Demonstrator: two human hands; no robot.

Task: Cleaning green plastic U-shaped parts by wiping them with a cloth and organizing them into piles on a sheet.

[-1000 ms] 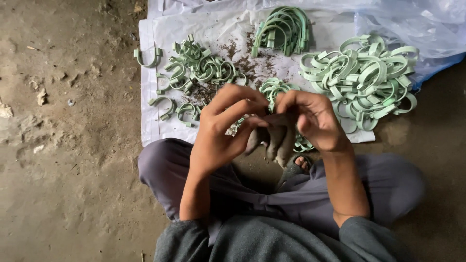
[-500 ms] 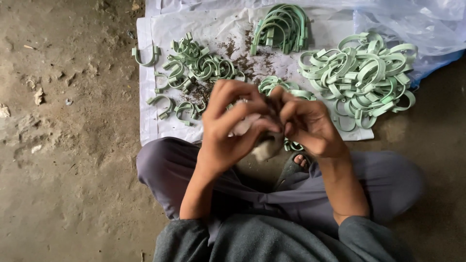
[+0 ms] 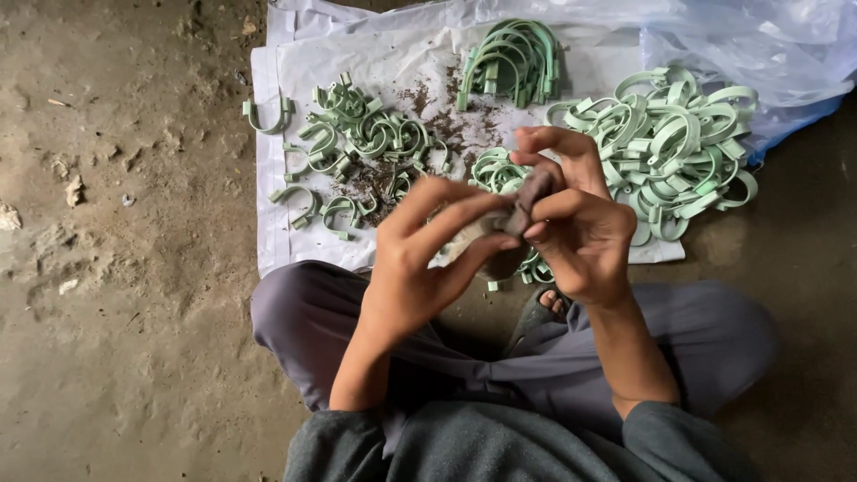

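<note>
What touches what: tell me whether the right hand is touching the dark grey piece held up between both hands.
Touching. The head view shows the right hand pinching the dark grey piece between thumb and fingertips, no gap.

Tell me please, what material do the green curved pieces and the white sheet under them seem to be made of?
The green clips look like moulded plastic: uniform pale colour, matte, thin smooth bands. The white sheet seems plastic film or woven sacking, slightly glossy and creased; I cannot tell which.

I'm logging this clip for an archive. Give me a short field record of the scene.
setting: person seated cross-legged on a dirt floor
left hand: fingers pinching a dark grey piece
right hand: gripping the same dark grey piece
sheet: white plastic sheet ahead of the knees
on the sheet: pale green U-shaped clips in several piles, dark crumbs
</note>
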